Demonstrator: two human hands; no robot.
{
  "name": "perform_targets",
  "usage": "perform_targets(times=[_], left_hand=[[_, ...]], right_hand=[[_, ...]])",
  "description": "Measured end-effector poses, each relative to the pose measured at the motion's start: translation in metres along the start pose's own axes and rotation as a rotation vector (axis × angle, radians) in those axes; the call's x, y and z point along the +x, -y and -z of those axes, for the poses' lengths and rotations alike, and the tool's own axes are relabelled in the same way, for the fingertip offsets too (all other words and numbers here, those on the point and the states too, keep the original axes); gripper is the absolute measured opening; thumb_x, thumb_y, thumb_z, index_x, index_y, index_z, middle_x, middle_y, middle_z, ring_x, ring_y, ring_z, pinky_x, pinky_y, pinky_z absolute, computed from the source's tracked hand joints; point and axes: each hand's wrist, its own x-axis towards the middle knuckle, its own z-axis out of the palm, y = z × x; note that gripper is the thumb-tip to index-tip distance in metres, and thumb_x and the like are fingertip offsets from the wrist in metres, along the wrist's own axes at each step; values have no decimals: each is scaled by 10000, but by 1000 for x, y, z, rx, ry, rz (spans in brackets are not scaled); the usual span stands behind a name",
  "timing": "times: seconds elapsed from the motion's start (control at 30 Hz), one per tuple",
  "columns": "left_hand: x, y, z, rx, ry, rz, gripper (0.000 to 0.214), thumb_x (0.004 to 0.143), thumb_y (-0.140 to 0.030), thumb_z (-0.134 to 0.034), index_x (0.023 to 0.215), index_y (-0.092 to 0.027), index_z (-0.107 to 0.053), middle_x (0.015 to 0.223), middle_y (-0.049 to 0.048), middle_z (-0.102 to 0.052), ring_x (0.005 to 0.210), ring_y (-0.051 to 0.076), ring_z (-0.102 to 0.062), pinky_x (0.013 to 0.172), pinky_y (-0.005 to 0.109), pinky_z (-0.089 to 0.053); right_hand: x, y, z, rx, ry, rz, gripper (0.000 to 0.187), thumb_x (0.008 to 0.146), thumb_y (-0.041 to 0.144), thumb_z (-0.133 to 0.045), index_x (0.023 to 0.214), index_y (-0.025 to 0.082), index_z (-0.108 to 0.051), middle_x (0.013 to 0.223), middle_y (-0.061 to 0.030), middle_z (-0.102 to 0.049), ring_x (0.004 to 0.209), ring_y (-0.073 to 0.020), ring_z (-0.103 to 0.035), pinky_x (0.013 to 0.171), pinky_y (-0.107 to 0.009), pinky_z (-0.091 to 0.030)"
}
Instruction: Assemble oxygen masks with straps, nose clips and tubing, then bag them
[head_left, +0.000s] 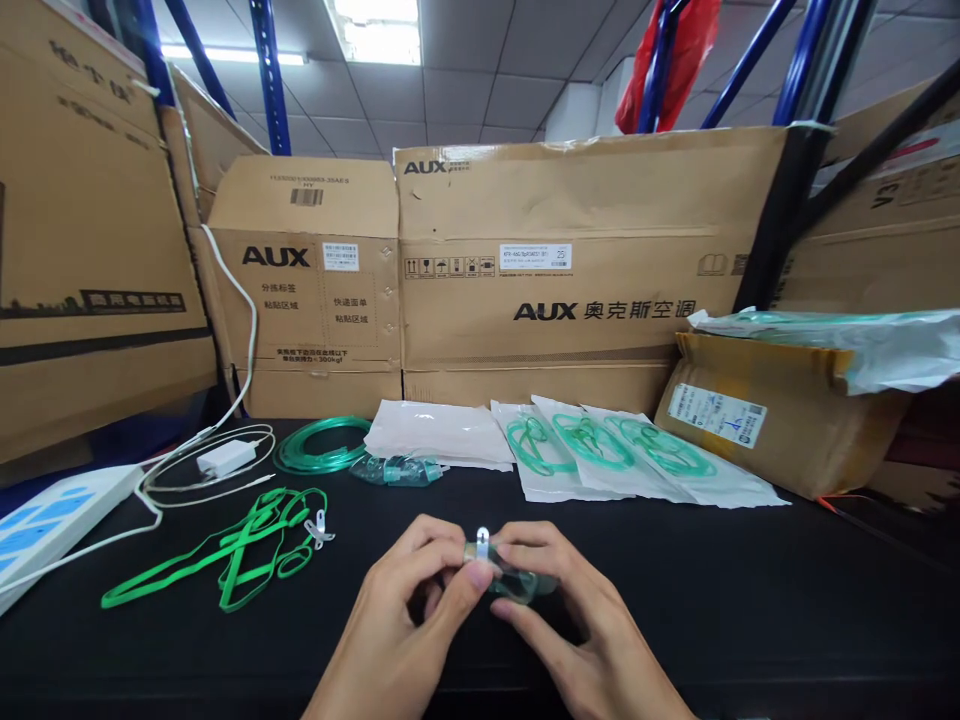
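Close in front of me, both hands are on a translucent green plastic mask [519, 582]. A small metal nose clip [483, 541] stands upright at its edge. The thumb and fingers of my left hand [409, 605] pinch the mask by the clip. On the other side, my right hand [577, 605] has the mask between thumb and fingers, with fingertips close to the clip. My fingers hide much of the mask. To the left lie green elastic straps [241, 545] and several loose metal clips [319, 530].
Behind are coiled green tubing [319, 447], clear greenish plastic parts [397, 471], white pouches [439, 432] and packed tubing sets [592, 445]. A power strip [71, 510] and white cable [244, 300] are left. Cartons [555, 280] wall the back; an open box [772, 410] stands right.
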Motion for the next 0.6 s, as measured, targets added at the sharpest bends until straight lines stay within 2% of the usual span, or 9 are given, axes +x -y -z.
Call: perform_targets(times=[0.07, 0.17, 0.27, 0.37, 0.47, 0.6], left_hand=[[2, -2, -4, -29, 5, 9, 310, 1083, -401, -530, 932, -223, -734, 974, 35, -690, 895, 180, -654, 737, 226, -503], [-3, 2, -5, 36, -22, -16, 296, 1087, -371, -533, 894, -214, -693, 809, -11, -672, 739, 144, -615, 699, 207, -475], [-9, 8, -2, 92, -42, -122, 285, 1077, -331, -560, 847, -211, -678, 736, -34, -651, 668, 121, -599, 662, 188, -449], [-12, 9, 1, 71, -21, -127, 324, 1088, -356, -540, 833, -205, -673, 679, -41, -615, 593, 107, -577, 593, 185, -420], [-10, 9, 1, 32, 27, -48, 373, 1094, -425, -518, 843, -195, -670, 633, -41, -578, 545, 108, -556, 543, 201, -389], [-7, 8, 3, -21, 99, 71, 373, 1082, -482, -531, 956, -195, -732, 682, -31, -594, 568, 112, -568, 548, 209, -390]], right_hand=[[1, 1, 2, 50, 1, -76, 364, 951, 115, -698, 1193, 377, -622, 1247, 24, -666, 1151, -157, -671, 1011, -257, -502], [6, 9, 7, 234, 77, -330, 207, 1023, 346, -647, 1228, 339, -628, 1261, -23, -694, 1173, -203, -676, 1009, -328, -528], [13, 18, 11, 291, 145, -509, 322, 1048, 511, -564, 1262, 288, -655, 1166, -54, -741, 1110, -236, -695, 966, -368, -537], [17, 22, 13, 276, 205, -531, 337, 1008, 537, -627, 1182, 263, -719, 1096, -46, -746, 1058, -240, -683, 944, -363, -512], [18, 21, 14, 343, 222, -538, 314, 987, 524, -671, 1131, 251, -731, 1067, -27, -698, 975, -205, -652, 889, -332, -489], [18, 17, 13, 415, 191, -577, 311, 936, 514, -753, 1032, 227, -686, 870, 30, -586, 798, -144, -521, 734, -273, -422]])
